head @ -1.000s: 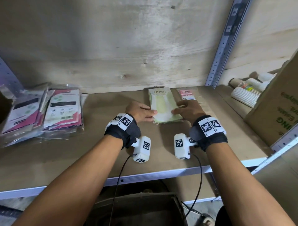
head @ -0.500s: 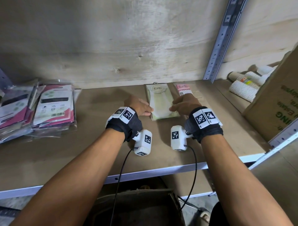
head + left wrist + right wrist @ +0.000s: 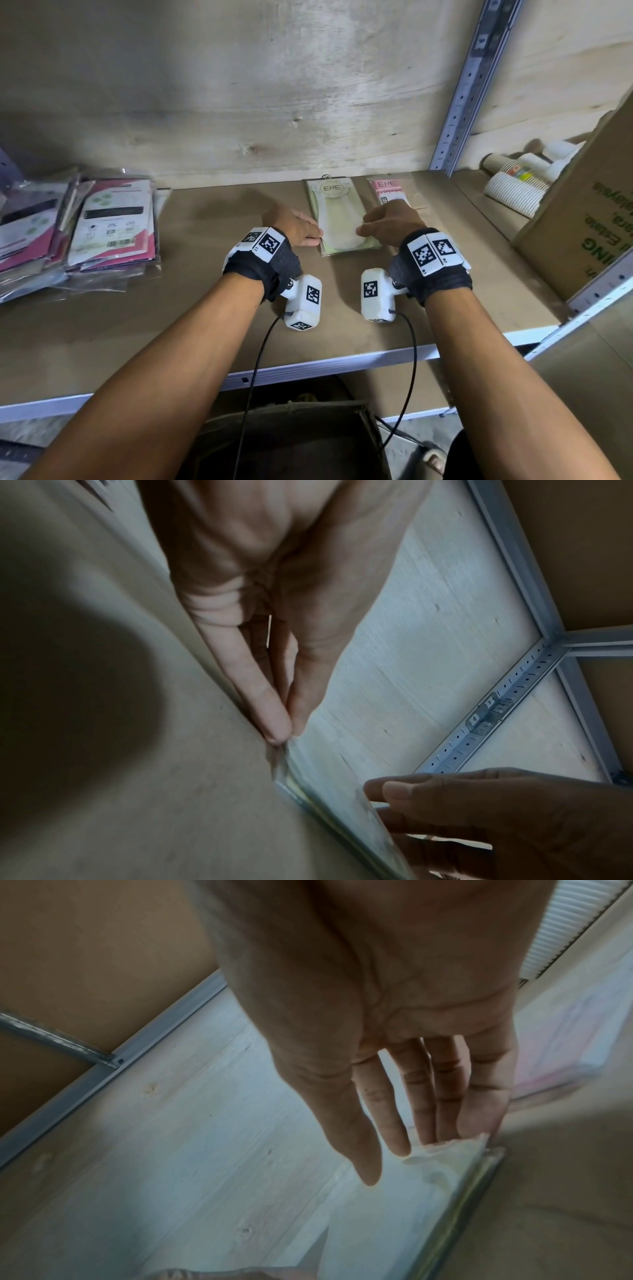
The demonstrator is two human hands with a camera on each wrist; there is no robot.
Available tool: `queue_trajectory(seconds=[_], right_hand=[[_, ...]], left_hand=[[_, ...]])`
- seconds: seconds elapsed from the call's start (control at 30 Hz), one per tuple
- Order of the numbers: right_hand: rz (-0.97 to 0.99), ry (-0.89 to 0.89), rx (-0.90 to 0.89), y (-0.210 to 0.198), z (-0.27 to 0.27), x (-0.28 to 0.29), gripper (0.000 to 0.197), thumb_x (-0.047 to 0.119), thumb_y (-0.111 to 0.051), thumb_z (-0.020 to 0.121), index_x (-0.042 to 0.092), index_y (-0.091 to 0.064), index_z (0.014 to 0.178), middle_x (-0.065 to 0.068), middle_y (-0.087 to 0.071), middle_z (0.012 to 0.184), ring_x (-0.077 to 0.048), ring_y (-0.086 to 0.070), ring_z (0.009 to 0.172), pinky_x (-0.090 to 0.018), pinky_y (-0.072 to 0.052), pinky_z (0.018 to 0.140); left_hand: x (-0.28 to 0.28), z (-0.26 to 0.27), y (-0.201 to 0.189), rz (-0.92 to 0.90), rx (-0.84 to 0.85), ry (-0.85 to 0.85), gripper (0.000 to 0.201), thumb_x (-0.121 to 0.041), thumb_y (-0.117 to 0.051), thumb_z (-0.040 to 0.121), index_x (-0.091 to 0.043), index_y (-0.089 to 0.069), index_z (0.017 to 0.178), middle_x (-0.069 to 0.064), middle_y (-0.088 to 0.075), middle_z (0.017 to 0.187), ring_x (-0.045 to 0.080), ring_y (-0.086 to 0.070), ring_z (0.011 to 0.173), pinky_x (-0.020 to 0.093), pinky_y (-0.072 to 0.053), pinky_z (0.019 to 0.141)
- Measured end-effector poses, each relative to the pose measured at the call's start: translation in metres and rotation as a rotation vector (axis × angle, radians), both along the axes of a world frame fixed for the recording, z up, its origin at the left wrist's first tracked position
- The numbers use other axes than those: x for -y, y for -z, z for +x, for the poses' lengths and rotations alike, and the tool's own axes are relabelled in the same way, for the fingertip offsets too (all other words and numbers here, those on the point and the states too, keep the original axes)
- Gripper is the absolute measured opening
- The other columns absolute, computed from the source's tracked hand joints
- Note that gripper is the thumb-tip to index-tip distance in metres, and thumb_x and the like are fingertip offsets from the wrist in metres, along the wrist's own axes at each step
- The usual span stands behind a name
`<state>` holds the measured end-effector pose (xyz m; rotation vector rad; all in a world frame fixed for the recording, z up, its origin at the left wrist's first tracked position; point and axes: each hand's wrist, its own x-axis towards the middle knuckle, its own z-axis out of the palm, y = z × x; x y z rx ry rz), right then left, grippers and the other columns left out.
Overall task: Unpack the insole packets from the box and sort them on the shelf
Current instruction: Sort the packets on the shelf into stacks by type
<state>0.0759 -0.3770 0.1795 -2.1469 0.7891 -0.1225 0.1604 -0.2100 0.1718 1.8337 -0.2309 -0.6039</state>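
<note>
A stack of green insole packets (image 3: 339, 219) marked ENE lies flat on the shelf board (image 3: 205, 308), near the back wall. My left hand (image 3: 296, 228) is at its left edge; in the left wrist view straight fingertips (image 3: 277, 729) meet against the clear packet edge (image 3: 329, 799). My right hand (image 3: 388, 222) is at the right edge, its straight fingers (image 3: 397, 1139) resting on the top packet (image 3: 428, 1177). A pink ENE packet (image 3: 388, 190) lies just right of the stack, partly hidden by my right hand.
A loose pile of pink-and-white packets (image 3: 113, 222) fills the shelf's left end. A metal upright (image 3: 469, 89) stands at the back right. Beyond it are paper cups (image 3: 513, 185) and a cardboard box (image 3: 589, 219). An open box (image 3: 284, 442) sits below the shelf.
Both hands have stayed at the sides of the green stack. The stack sat slightly skewed a second ago and now lies straighter, square to the back wall.
</note>
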Motion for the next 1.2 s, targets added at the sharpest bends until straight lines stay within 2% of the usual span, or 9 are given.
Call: queue_trajectory(seconds=[0.1,0.2,0.33,0.47,0.73,0.87,0.97,1.1,1.2], right_hand=[[-0.007,-0.009,0.005,-0.002,-0.004,-0.002,0.047,0.024,-0.081,0.078,0.011,-0.067,0.121,-0.008,-0.067,0.122,-0.023,-0.062,0.113,-0.027,-0.047,0.097],[-0.067,-0.010,0.065,-0.004,-0.011,-0.007,0.043,0.027,-0.079,0.080,0.014,-0.068,0.119,-0.005,-0.068,0.120,-0.021,-0.062,0.112,-0.027,-0.047,0.095],[-0.097,-0.059,0.172,-0.010,-0.020,-0.022,0.031,0.027,-0.074,0.085,0.017,-0.070,0.114,-0.004,-0.072,0.108,-0.020,-0.066,0.101,-0.027,-0.049,0.088],[0.098,-0.140,0.256,-0.014,-0.020,-0.058,0.022,0.012,-0.069,0.089,0.003,-0.069,0.108,-0.013,-0.072,0.090,-0.026,-0.068,0.080,-0.039,-0.058,0.081],[0.364,-0.363,0.220,-0.016,0.043,-0.168,0.003,-0.003,-0.060,0.093,0.000,-0.060,0.095,-0.012,-0.059,0.066,-0.017,-0.057,0.048,-0.028,-0.055,0.052],[0.396,-0.341,0.141,-0.013,0.098,-0.228,0.025,0.006,-0.062,0.094,0.009,-0.049,0.072,-0.010,-0.050,0.059,-0.016,-0.047,0.034,-0.026,-0.048,0.039],[0.396,-0.382,0.065,-0.011,0.132,-0.266,0.034,0.027,-0.068,0.091,0.007,-0.051,0.069,-0.009,-0.044,0.061,-0.019,-0.043,0.045,-0.030,-0.043,0.052],[0.164,-0.455,-0.039,-0.007,0.155,-0.293,0.060,0.048,-0.077,0.078,-0.003,-0.065,0.107,-0.017,-0.069,0.101,-0.035,-0.068,0.092,-0.043,-0.056,0.086],[0.103,-0.463,-0.059,0.000,0.161,-0.295,0.064,0.042,-0.081,0.076,-0.003,-0.064,0.118,-0.015,-0.068,0.104,-0.030,-0.065,0.091,-0.037,-0.052,0.079]], left_hand=[[-0.004,-0.004,-0.007,-0.040,-0.083,-0.053,0.009,0.010,-0.063,0.088,0.002,-0.061,0.092,0.028,-0.063,0.123,0.036,-0.062,0.116,0.032,-0.054,0.090],[-0.017,-0.001,-0.010,-0.068,-0.065,-0.123,0.020,0.007,-0.066,0.087,-0.006,-0.055,0.076,0.025,-0.064,0.111,0.032,-0.063,0.108,0.035,-0.054,0.089],[-0.063,0.011,-0.011,-0.063,0.079,-0.223,0.008,0.000,-0.072,0.084,-0.001,-0.064,0.085,0.017,-0.068,0.088,0.021,-0.067,0.075,0.031,-0.062,0.068],[-0.114,0.021,-0.024,-0.091,0.136,-0.243,0.017,-0.009,-0.059,0.096,-0.009,-0.062,0.079,0.005,-0.063,0.077,0.014,-0.061,0.065,0.024,-0.054,0.058],[-0.217,0.040,-0.054,-0.139,0.261,-0.429,0.023,-0.020,-0.053,0.100,-0.003,-0.067,0.094,0.009,-0.067,0.077,0.011,-0.062,0.053,0.016,-0.052,0.049],[-0.264,0.050,-0.063,-0.188,0.259,-0.521,0.019,-0.014,-0.053,0.097,-0.002,-0.068,0.095,0.011,-0.068,0.076,0.018,-0.065,0.060,0.014,-0.052,0.047],[-0.285,0.056,-0.061,-0.191,0.240,-0.565,0.020,-0.015,-0.053,0.097,-0.006,-0.068,0.088,0.009,-0.068,0.074,0.020,-0.064,0.062,0.014,-0.051,0.044],[-0.306,0.065,-0.058,-0.167,0.229,-0.581,0.026,-0.018,-0.054,0.099,-0.010,-0.064,0.076,0.010,-0.068,0.076,0.019,-0.066,0.061,0.021,-0.053,0.052],[-0.311,0.066,-0.056,-0.216,0.195,-0.585,0.030,-0.009,-0.051,0.099,-0.007,-0.059,0.070,0.008,-0.061,0.066,0.005,-0.056,0.038,0.015,-0.043,0.038]])
